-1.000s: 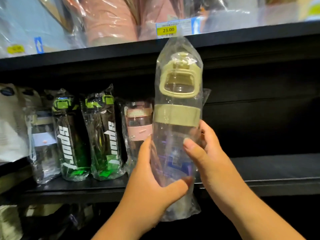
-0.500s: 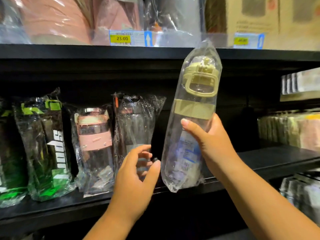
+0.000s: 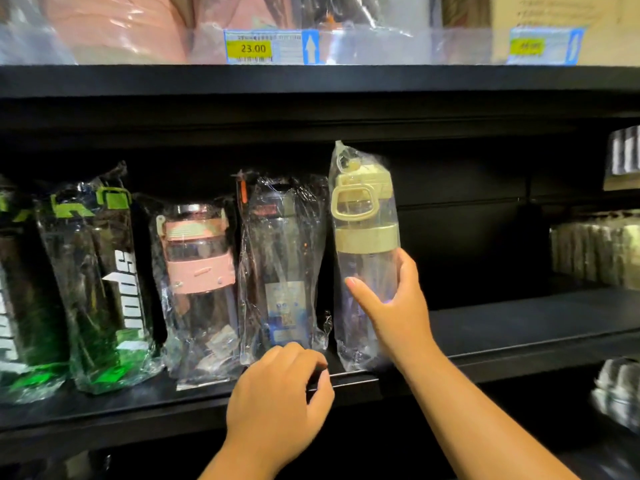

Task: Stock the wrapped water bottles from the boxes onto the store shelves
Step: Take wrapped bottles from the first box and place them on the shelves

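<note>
Right grip (image 3: 391, 306) clasped (thumb forward) — left grip (image 3: 280, 386) loosely curled.

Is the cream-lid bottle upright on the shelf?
Upright, lid up: the bottle stands at the shelf front edge, right hand gripping it. Fully set down: cannot tell.

right hand (image 3: 398, 313) grips the wrapped yellow-lidded bottle (image 3: 363, 237) upright on the shelf (image 3: 502, 327).
</note>
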`<control>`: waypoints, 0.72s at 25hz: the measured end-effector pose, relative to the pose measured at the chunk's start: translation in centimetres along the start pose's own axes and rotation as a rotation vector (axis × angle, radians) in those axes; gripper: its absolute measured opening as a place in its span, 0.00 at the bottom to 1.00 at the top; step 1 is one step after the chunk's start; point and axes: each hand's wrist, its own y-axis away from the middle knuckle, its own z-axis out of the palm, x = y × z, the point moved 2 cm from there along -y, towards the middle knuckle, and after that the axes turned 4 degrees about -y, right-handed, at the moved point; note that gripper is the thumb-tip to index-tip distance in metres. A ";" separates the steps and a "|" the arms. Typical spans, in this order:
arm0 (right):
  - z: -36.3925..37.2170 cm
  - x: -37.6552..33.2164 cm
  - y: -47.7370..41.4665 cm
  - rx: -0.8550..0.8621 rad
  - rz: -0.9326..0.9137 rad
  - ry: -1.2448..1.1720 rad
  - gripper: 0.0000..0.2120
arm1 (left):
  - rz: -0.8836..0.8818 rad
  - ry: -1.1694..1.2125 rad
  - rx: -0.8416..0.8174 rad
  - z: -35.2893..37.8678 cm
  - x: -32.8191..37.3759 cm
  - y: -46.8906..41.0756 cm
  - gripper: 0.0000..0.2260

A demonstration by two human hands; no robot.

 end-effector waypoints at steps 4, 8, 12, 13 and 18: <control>0.6 0.6 -0.5 -0.034 -0.024 0.067 0.46 | 0.016 -0.032 0.018 0.3 0.0 0.0 0.07; 1.3 1.2 -1.1 -0.048 0.008 0.204 0.46 | 0.019 -0.066 0.035 0.6 0.0 0.1 0.07; 0.7 0.9 -0.3 -0.145 0.123 0.360 0.50 | 0.010 -0.099 0.046 1.0 0.1 0.8 0.09; 0.2 0.7 0.3 -0.193 0.140 0.461 0.51 | 0.009 -0.103 0.059 1.1 0.1 1.0 0.10; -1.8 1.0 7.3 -0.048 -0.153 0.876 0.37 | -0.106 -0.172 0.099 1.9 0.6 4.2 0.18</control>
